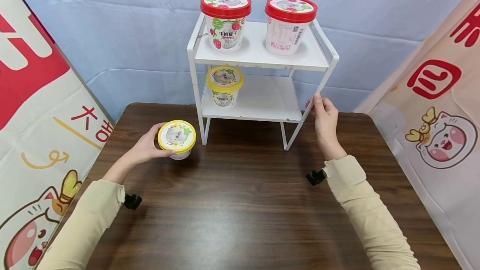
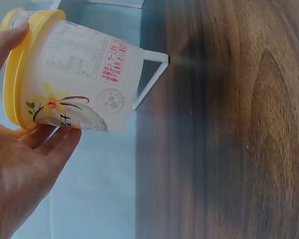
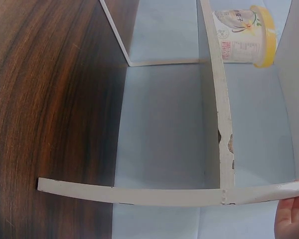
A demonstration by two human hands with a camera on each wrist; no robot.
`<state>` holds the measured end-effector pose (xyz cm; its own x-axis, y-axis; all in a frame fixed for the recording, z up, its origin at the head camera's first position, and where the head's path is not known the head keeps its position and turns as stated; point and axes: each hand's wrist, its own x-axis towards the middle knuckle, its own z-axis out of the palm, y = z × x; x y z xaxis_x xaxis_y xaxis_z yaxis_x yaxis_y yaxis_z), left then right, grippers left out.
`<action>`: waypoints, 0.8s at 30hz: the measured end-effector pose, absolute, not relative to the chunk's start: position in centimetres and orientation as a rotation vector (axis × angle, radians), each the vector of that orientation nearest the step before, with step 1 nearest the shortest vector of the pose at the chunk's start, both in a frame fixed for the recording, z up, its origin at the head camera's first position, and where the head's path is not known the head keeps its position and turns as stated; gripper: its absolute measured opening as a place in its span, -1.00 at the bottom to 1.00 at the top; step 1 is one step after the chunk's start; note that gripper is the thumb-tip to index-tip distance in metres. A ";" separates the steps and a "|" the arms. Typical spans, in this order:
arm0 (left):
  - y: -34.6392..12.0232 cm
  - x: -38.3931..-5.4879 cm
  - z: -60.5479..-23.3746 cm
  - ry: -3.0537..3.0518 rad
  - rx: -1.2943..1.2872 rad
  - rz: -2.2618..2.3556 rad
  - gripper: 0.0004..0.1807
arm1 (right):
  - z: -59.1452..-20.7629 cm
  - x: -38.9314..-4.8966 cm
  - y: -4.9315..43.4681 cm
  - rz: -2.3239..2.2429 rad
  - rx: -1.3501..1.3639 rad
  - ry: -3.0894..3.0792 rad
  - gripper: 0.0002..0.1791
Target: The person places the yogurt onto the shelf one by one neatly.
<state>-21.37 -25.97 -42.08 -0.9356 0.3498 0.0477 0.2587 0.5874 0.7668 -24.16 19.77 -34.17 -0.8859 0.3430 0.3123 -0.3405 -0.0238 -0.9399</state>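
Observation:
My left hand (image 1: 150, 145) grips a paper tub with a yellow lid (image 1: 177, 136), fingers and thumb around its upper part. In the left wrist view the tub (image 2: 84, 74) shows a vanilla flower print, and its base stands apart from the wood in that view. At the other side, my right hand (image 1: 325, 118) holds the right front post of a white two-tier rack (image 1: 266, 113) between thumb and fingers. In the right wrist view only some fingers (image 3: 295, 211) show behind the post (image 3: 169, 197).
Two larger red-lidded tubs, one left (image 1: 226, 22) and one right (image 1: 289, 26), stand on the top shelf. Another yellow-lidded tub (image 1: 224, 86) sits at the left of the lower shelf. The rack stands at the back of the brown table (image 1: 240, 203), before a pale blue cloth (image 1: 142, 45).

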 end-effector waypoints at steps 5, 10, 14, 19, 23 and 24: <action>-25.4 -21.2 -41.8 2.695 0.549 1.273 0.01 | -34.1 -24.1 19.7 1.954 -0.005 -1.809 -0.73; -24.8 -21.2 -41.6 2.686 0.570 1.266 0.01 | -34.1 -24.1 19.8 1.954 0.005 -1.800 -0.74; -24.3 -21.1 -41.4 2.666 0.593 1.275 0.01 | -34.2 -24.2 19.9 1.951 0.012 -1.803 -0.75; -23.7 -21.0 -41.1 2.648 0.611 1.277 0.03 | -34.2 -24.2 19.8 1.942 0.009 -1.810 -0.75; -23.2 -21.0 -41.0 2.640 0.633 1.283 0.03 | -34.2 -24.2 19.8 1.942 0.007 -1.807 -0.75; -23.1 -21.0 -41.0 2.643 0.643 1.281 0.03 | -34.2 -24.2 19.8 1.942 0.007 -1.809 -0.74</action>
<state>-21.02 -23.14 -40.99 -0.9000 0.4313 0.0630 0.3168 0.5480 0.7742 -24.17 19.78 -34.17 -0.8833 0.3396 0.3233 -0.3466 -0.0084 -0.9380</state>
